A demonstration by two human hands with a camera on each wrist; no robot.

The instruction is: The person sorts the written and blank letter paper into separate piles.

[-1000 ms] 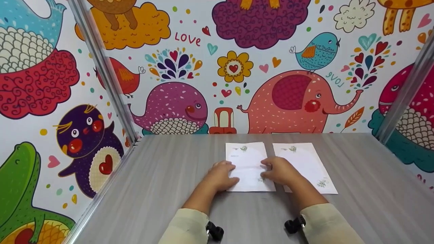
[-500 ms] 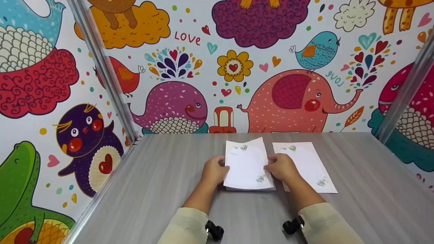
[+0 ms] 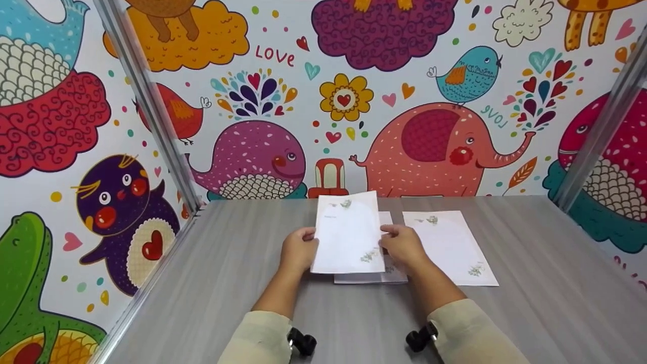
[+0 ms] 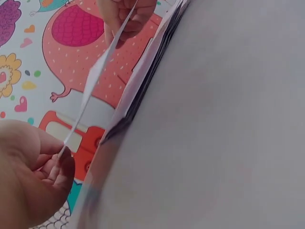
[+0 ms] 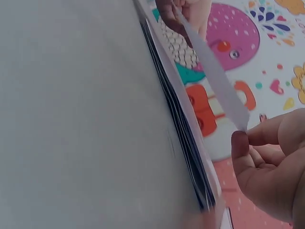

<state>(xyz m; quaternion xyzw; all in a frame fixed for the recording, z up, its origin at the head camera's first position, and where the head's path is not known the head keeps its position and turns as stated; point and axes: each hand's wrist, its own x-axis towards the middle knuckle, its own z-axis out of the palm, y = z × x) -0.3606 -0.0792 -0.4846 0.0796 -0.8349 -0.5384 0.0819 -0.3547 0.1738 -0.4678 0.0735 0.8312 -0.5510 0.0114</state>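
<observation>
Pinched by its side edges between the left hand [image 3: 299, 248] and the right hand [image 3: 406, 246]: 1 printed sheet [image 3: 349, 237], edge-on in the 2 wrist views. Raised since 0.5 s ago from the paper stack [image 3: 395, 276] and shifted toward the left hand's side; apparently now separated. Beneath, nearer the right hand: the stack, partly covered. Unmoved, just outside the right hand: another sheet [image 3: 451, 247].

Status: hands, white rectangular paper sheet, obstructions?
Left hand, right hand: pinching opposite edges of white floral-printed paper sheet. Sheet held clear above white paper stack on grey table. No visible obstruction.
</observation>
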